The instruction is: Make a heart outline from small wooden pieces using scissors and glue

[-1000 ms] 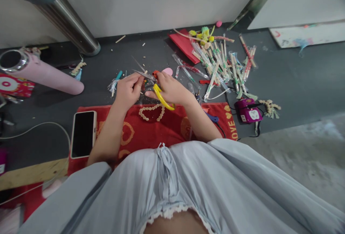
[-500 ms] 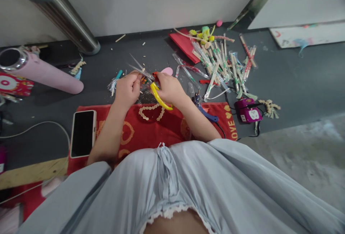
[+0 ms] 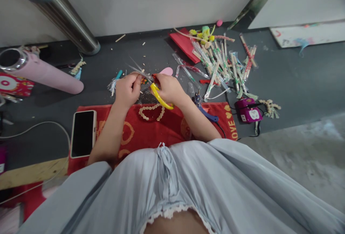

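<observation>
My right hand (image 3: pixel 169 88) is closed round a pair of scissors with yellow handles (image 3: pixel 159 97); the blades point up and to the left and stand slightly apart. Something small and red shows at its fingertips, too small to name. My left hand (image 3: pixel 128 89) is closed near the blades, thumb against the curled fingers; what it pinches, if anything, is hidden. Between the hands lies a small patterned orange and green piece (image 3: pixel 144 81). A beige braided strip (image 3: pixel 151 110) curves on the red towel (image 3: pixel 156 131) just below. A pink oval piece (image 3: pixel 167 71) sits beyond my right hand.
Wrapped sticks (image 3: pixel 215 61) lie heaped at the right, by a red envelope (image 3: pixel 184 45). A blue glue gun (image 3: pixel 203 110) rests beside my right forearm, near a purple power socket (image 3: pixel 248 110). On the left are a phone (image 3: pixel 83 133), a pink bottle (image 3: pixel 51 70) and a turquoise tassel (image 3: pixel 115 81).
The scissor blades have shifted slightly closer together. Both hands stay in nearly the same place, and the things around them have not moved.
</observation>
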Demonstrator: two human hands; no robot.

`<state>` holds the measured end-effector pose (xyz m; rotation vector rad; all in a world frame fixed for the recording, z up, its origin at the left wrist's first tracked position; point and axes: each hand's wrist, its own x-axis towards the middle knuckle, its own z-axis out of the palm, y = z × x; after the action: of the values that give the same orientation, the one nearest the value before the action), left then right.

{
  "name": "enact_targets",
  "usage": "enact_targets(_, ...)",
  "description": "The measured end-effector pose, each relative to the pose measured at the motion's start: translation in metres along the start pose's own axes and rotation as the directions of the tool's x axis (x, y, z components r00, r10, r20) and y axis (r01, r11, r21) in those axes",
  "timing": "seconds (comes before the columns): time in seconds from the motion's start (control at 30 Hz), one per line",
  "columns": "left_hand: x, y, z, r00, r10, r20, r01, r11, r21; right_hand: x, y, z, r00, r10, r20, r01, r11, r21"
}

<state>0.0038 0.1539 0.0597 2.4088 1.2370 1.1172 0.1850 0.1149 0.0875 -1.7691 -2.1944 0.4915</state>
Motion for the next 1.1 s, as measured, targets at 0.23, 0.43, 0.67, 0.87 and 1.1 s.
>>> enact_targets(0.23, -0.002, -0.009, 0.004, 0.999, -0.001, 0.037, 0.003, 0.999, -0.052, 0.001, 0.007, 0.001, 0.999, -0.037, 0.019, 0.037, 0.999, -0.010)
enact_targets(0.43, 0.000, -0.008, 0.004, 1.000, -0.006, 0.028, 0.007, 0.998, -0.057, 0.001, 0.009, 0.002, 0.999, -0.049, 0.010, 0.049, 0.998, 0.035)
enact_targets(0.67, 0.001, 0.000, 0.001, 0.988, -0.132, 0.075, 0.146, 0.964, -0.224, -0.001, 0.012, 0.006, 0.987, -0.120, -0.110, 0.126, 0.990, 0.057)
enact_targets(0.87, 0.001, 0.005, -0.002, 0.966, -0.166, 0.201, 0.226, 0.917, -0.330, -0.003, 0.015, 0.003, 0.985, -0.148, -0.086, 0.154, 0.986, 0.067)
enact_targets(1.1, 0.003, 0.010, -0.006, 0.983, -0.114, 0.142, 0.148, 0.956, -0.254, -0.005, 0.014, -0.003, 0.987, -0.148, -0.060, 0.154, 0.982, 0.111)
